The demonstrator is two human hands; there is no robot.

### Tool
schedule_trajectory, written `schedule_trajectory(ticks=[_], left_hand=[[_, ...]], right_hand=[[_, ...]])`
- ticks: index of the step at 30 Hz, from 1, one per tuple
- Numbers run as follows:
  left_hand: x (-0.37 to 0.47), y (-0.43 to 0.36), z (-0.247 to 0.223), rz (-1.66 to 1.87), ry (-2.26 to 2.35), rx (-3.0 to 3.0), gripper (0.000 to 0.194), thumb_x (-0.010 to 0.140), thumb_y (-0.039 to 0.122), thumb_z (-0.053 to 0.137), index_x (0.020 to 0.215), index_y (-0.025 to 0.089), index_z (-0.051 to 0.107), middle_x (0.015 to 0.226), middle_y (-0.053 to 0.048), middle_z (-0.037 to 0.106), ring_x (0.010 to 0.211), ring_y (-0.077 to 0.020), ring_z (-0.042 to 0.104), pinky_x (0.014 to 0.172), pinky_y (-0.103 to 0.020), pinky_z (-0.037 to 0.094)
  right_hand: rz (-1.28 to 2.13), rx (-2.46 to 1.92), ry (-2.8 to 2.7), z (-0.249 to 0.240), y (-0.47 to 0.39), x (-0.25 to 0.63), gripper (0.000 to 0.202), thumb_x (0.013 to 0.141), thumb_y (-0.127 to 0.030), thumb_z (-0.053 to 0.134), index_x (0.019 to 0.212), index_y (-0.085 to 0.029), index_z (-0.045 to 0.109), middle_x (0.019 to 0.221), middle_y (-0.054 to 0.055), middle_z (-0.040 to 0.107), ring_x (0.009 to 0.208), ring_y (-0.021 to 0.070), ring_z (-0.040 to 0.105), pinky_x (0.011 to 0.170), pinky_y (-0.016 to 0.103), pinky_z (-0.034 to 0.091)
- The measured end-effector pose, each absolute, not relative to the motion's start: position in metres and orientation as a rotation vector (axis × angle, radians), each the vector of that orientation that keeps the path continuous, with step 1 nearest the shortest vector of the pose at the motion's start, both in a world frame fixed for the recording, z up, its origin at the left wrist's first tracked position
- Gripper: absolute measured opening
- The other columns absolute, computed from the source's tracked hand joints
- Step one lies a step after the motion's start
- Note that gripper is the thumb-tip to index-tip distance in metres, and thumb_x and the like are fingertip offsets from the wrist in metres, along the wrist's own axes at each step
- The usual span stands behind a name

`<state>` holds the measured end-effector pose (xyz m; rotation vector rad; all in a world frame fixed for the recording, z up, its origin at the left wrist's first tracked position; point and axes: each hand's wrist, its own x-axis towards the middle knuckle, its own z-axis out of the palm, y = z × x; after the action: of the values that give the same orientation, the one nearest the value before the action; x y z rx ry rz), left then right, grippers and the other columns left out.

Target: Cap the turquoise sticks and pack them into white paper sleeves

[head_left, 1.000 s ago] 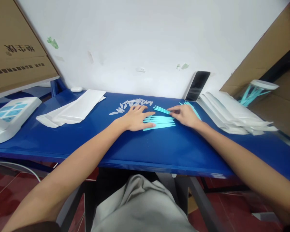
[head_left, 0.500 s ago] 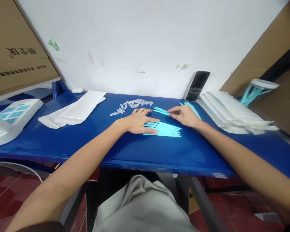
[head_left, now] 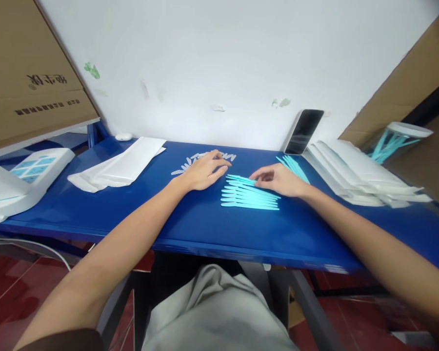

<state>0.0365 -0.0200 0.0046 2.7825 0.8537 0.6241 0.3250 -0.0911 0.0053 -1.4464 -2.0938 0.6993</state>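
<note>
Your turquoise sticks lie side by side on the desk, seemingly so each stays distinct, and your right hand pinches the farthest few near one end, probably to keep them bunched. Your left hand, fingers apart and apparently empty, partly covers the white pieces.

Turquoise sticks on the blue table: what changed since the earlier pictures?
The row of sticks has slid toward the person, and the left hand has come off it; the right hand has brought its sticks to the row's far side. The phone stayed put.
</note>
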Motion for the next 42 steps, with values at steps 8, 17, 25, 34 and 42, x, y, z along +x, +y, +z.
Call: schedule_trajectory(ticks=[8, 17, 25, 34, 42], left_hand=[[0.039, -0.019, 0.002, 0.652, 0.834, 2.770, 0.056, 0.108, 0.050, 0.030, 0.137, 0.021, 0.069, 0.130, -0.014, 0.057, 0.119, -0.0303, 0.061, 0.108, -0.048, 0.047], [0.040, -0.020, 0.003, 0.642, 0.807, 2.755, 0.057, 0.108, 0.050, 0.031, 0.136, 0.019, 0.069, 0.129, -0.014, 0.058, 0.121, -0.0303, 0.060, 0.111, -0.046, 0.045], [0.040, -0.020, 0.003, 0.614, 0.863, 2.751, 0.057, 0.107, 0.050, 0.031, 0.144, 0.019, 0.063, 0.134, -0.015, 0.056, 0.124, -0.0315, 0.058, 0.112, -0.049, 0.044], [0.042, -0.019, 0.000, 0.585, 0.859, 2.790, 0.057, 0.107, 0.050, 0.033, 0.145, 0.019, 0.062, 0.137, -0.016, 0.056, 0.129, -0.0318, 0.054, 0.114, -0.050, 0.043], [0.017, 0.001, 0.014, 0.494, 1.136, 3.025, 0.053, 0.105, 0.039, 0.034, 0.140, 0.017, 0.067, 0.125, -0.020, 0.064, 0.123, -0.0379, 0.055, 0.107, -0.056, 0.042]], right_hand=[[0.724, -1.473, -1.905, 0.000, -0.084, 0.330, 0.040, 0.072, -0.048, 0.081, 0.098, -0.018, 0.082, 0.085, 0.007, 0.078, 0.080, 0.0226, 0.068, 0.084, 0.042, 0.057], [0.765, -1.440, -1.828, -0.003, -0.082, 0.331, 0.040, 0.068, -0.046, 0.084, 0.097, -0.019, 0.083, 0.084, 0.006, 0.078, 0.081, 0.0224, 0.069, 0.084, 0.041, 0.057], [0.620, -1.474, -1.866, -0.011, -0.077, 0.334, 0.036, 0.075, -0.044, 0.078, 0.099, -0.017, 0.083, 0.082, 0.007, 0.077, 0.074, 0.0211, 0.068, 0.076, 0.039, 0.057], [0.444, -1.535, -1.924, -0.011, -0.074, 0.332, 0.026, 0.084, -0.034, 0.069, 0.099, -0.018, 0.083, 0.099, 0.009, 0.082, 0.087, 0.0245, 0.073, 0.086, 0.041, 0.058], [0.183, -1.310, -2.221, 0.003, -0.098, 0.318, 0.031, 0.094, -0.036, 0.057, 0.101, -0.018, 0.082, 0.105, 0.011, 0.080, 0.089, 0.0244, 0.072, 0.073, 0.035, 0.052]])
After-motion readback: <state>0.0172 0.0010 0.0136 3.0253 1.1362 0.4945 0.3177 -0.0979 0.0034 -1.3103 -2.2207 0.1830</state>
